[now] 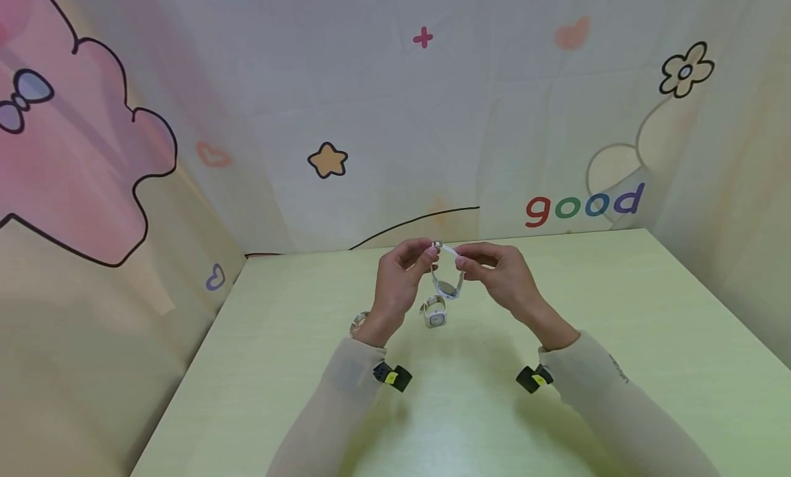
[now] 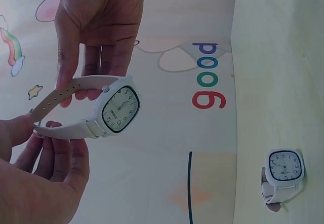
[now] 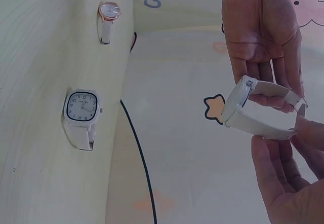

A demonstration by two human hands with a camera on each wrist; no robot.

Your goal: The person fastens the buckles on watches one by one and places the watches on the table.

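Both hands hold up a white wristwatch (image 1: 448, 289) with a squarish dial, its strap bent into a loop. My left hand (image 1: 397, 279) pinches the strap at the buckle end. The strap's other side, with the row of holes, is between the thumb and fingers of my right hand (image 1: 503, 276). In the left wrist view, the watch face (image 2: 121, 109) points away from the hands, and the strap ends meet at the left fingertips. Below the hands, a second white square watch (image 3: 82, 107) rests on the table with its strap looped.
A rose-gold round watch (image 3: 110, 12) with a pale strap lies on the table (image 1: 247, 367); in the head view my left wrist partly covers it. Behind the table's far edge hangs a printed cloth backdrop (image 1: 383, 106). Dark wrist devices (image 1: 393, 377) sit on both sleeves.
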